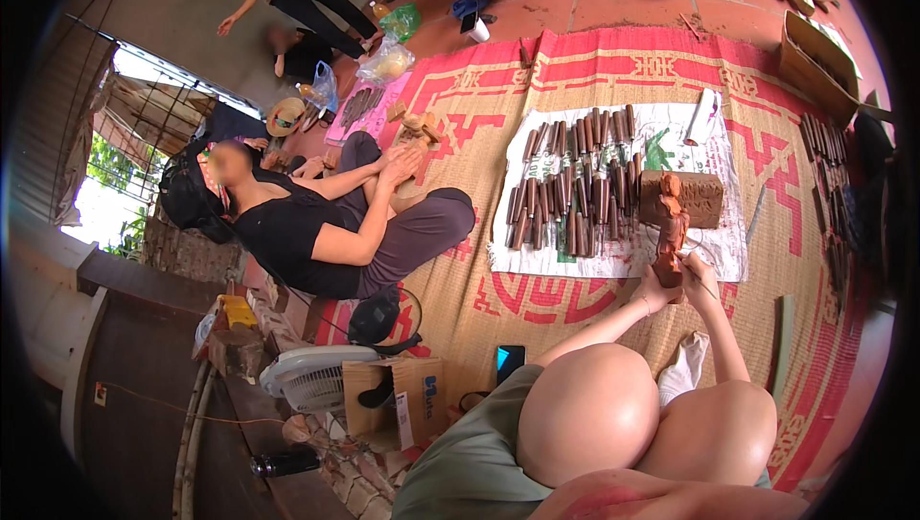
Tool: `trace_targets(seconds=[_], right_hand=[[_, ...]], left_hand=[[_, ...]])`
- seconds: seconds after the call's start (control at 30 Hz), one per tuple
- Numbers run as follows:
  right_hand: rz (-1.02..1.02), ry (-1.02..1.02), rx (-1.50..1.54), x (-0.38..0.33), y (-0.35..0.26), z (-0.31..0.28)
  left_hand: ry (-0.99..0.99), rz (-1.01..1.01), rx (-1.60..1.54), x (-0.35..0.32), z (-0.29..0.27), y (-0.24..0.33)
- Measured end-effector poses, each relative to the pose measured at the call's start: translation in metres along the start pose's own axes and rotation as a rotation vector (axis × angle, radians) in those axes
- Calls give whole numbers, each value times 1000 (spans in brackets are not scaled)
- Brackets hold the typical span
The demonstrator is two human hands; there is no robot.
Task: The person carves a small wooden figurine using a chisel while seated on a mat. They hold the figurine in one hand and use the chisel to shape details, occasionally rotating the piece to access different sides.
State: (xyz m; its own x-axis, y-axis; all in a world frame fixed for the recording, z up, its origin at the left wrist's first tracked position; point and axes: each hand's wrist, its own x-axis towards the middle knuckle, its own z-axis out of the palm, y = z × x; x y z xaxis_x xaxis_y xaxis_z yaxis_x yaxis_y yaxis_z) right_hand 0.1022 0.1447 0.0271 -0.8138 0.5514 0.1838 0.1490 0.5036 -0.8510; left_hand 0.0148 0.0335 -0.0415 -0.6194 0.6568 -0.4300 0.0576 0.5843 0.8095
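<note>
A reddish-brown wood carving, shaped like a slim figure, stands upright in front of me, leaning against a brown wooden block. Around its lower end my left hand is closed. My right hand is closed at the carving's right side, fingers pressed to its lower part; whether a small tool is also in it is too small to tell. To the left, rows of carving chisels with brown handles lie on a white printed sheet. A white tube-like object rests at the sheet's far right.
A patterned red and straw mat covers the floor. A person in black sits at left, hands on a wooden piece. Near me are a phone, a cardboard box and a fan. More tools lie right.
</note>
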Motion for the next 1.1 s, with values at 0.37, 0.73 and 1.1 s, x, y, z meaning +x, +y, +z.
trace_targets(seconds=[0.37, 0.73, 1.1], right_hand=[[-105, 71, 24, -2, -4, 0], [-1, -8, 86, 0, 5, -6], [39, -61, -15, 5, 2, -14]], left_hand=[[-10, -2, -66, 6, 6, -7], [-11, -17, 61, 9, 9, -3], [3, -19, 11, 5, 6, -4]])
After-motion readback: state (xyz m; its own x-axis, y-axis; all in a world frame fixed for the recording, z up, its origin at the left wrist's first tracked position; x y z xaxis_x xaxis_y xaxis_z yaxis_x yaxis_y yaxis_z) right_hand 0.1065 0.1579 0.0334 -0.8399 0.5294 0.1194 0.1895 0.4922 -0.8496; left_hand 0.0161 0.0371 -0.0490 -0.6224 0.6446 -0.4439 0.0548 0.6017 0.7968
